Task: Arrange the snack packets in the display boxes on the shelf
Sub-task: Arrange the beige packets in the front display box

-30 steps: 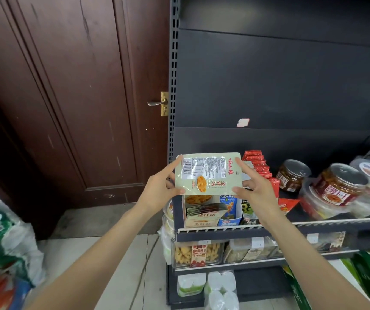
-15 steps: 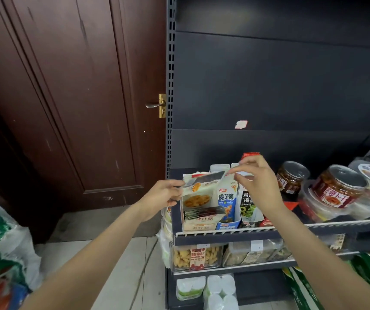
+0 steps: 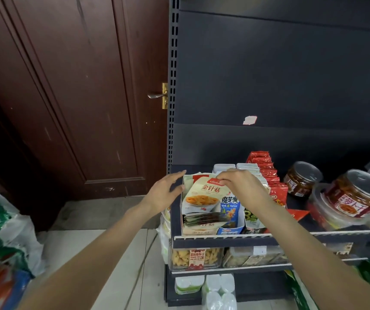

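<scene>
Here, a cream snack packet point(image 3: 203, 195) printed 金针菇 stands in the display box point(image 3: 193, 230) at the shelf's point(image 3: 291, 234) front left corner.
The right hand point(image 3: 238, 183) pinches the packet's top edge with curled fingers point(image 3: 223, 181); the left hand point(image 3: 165, 193) has its fingers spread, touching the box's left wall. Beside it, a blue packet point(image 3: 230, 205) reads 魔芋爽, and a jar point(image 3: 356, 198) at the right shows 萝卜干.
</scene>
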A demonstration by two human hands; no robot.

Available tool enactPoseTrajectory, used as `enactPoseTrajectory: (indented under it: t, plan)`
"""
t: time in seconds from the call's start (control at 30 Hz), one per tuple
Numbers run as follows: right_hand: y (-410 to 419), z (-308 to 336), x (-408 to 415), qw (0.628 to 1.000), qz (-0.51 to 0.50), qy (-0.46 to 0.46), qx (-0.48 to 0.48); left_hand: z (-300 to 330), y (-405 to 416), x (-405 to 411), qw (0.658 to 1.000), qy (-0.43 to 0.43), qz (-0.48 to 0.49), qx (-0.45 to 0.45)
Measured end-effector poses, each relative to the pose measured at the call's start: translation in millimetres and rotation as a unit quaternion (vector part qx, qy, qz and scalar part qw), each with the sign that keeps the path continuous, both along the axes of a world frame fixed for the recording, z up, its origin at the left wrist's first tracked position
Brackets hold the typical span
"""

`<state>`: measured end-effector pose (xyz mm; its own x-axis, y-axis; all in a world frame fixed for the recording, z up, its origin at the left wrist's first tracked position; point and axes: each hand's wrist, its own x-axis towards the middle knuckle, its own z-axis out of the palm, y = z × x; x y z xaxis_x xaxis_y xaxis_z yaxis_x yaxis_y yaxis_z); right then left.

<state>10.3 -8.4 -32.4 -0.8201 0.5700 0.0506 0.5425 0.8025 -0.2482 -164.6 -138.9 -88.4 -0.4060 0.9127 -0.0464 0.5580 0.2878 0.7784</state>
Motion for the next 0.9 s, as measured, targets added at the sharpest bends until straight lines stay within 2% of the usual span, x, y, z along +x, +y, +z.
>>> enactPoseTrajectory:
  t: [0.17, 0.33, 0.47, 0.7, 0.9]
  plan:
    - [8, 3, -14, 0.991, 0.072, -0.084, 0.080, -5, 6, 3, 0.997, -0.079, 0.004, 0.012]
    - [11, -4, -30, 0.988, 0.083, -0.118, 0.047, -9, 7, 2, 0.993, -0.112, 0.023, 0.041]
    - [12, -26, -39, 0.995, 0.036, -0.087, 0.037, -11, 8, 2, 0.991, -0.114, 0.029, 0.057]
    - [14, -45, -43, 0.996, -0.044, 0.068, 0.032, -11, 15, -4, 0.994, -0.075, 0.045, 0.064]
    - [27, -50, -52, 0.996, -0.045, 0.033, 0.063, -11, 22, -6, 0.996, -0.037, 0.058, 0.048]
